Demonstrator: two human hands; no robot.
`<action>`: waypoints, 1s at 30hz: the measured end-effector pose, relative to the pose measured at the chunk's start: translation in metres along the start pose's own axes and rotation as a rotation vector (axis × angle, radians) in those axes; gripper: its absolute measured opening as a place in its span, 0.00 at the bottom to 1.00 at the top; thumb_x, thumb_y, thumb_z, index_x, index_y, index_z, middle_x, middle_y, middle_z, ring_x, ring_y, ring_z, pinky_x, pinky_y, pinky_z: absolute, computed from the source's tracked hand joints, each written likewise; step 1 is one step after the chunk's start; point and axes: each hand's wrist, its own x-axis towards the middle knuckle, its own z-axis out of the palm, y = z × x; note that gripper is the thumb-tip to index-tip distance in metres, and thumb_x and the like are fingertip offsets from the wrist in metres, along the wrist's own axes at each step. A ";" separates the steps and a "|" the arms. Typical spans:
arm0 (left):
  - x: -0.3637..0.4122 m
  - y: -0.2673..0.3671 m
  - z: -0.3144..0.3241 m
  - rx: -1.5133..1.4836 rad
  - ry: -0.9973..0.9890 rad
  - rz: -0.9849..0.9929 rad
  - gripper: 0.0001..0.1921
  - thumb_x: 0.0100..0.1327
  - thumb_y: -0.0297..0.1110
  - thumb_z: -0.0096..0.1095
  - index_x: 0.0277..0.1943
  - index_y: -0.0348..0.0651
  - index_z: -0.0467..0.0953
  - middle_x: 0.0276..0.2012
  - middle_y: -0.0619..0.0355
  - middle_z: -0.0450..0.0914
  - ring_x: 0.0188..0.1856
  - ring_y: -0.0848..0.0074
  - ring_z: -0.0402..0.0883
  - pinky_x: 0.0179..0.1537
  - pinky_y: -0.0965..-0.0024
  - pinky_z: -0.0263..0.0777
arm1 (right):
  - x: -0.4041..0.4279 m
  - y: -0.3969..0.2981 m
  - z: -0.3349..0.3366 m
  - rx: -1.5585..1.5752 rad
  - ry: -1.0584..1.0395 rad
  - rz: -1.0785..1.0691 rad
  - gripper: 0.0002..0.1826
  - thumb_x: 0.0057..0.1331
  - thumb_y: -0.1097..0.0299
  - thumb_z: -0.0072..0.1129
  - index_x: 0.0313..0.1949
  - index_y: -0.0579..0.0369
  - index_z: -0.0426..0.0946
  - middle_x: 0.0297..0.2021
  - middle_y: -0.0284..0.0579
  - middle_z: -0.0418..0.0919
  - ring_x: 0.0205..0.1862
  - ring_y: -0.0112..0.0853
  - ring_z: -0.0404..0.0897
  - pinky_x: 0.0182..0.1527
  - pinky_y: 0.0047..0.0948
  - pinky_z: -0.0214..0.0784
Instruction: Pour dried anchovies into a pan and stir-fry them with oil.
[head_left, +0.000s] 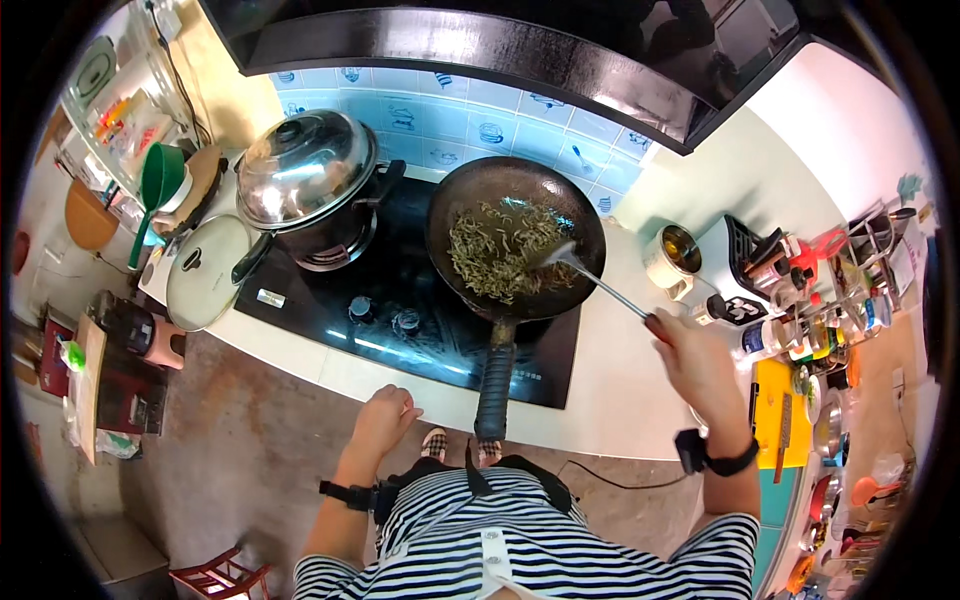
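Note:
With my right hand I grip the handle of a metal wok spatula, whose blade rests among thin greenish shreds of food in a dark wok. The wok stands on the right side of a black glass cooktop, its black ribbed handle pointing towards me. My left hand is loosely closed near the counter's front edge, left of that handle, and nothing shows in it. A lidded steel pot sits on the cooktop's left side.
A glass lid leans by the pot. A range hood hangs above. To the right are a cream container of oil, seasoning jars and a yellow cutting board with a knife. A green ladle is at the left.

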 end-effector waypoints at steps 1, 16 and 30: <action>0.003 -0.002 0.003 0.013 0.005 0.046 0.12 0.61 0.37 0.72 0.35 0.37 0.78 0.33 0.45 0.79 0.38 0.52 0.81 0.40 0.55 0.76 | -0.007 0.002 -0.016 -0.045 -0.007 0.009 0.20 0.65 0.68 0.63 0.57 0.50 0.76 0.38 0.50 0.80 0.38 0.52 0.82 0.38 0.47 0.74; 0.006 0.012 0.015 0.092 -0.111 -0.037 0.12 0.59 0.39 0.72 0.34 0.39 0.80 0.33 0.48 0.81 0.39 0.54 0.82 0.42 0.55 0.77 | 0.069 0.002 0.083 0.307 0.092 0.054 0.13 0.68 0.67 0.59 0.49 0.57 0.74 0.37 0.57 0.80 0.40 0.56 0.81 0.43 0.51 0.73; -0.057 -0.024 -0.009 0.036 0.018 -0.242 0.11 0.62 0.37 0.69 0.37 0.37 0.80 0.37 0.43 0.81 0.39 0.48 0.81 0.40 0.51 0.75 | -0.031 0.016 -0.036 0.151 -0.083 0.028 0.16 0.66 0.68 0.61 0.53 0.54 0.77 0.35 0.56 0.80 0.38 0.55 0.80 0.39 0.49 0.70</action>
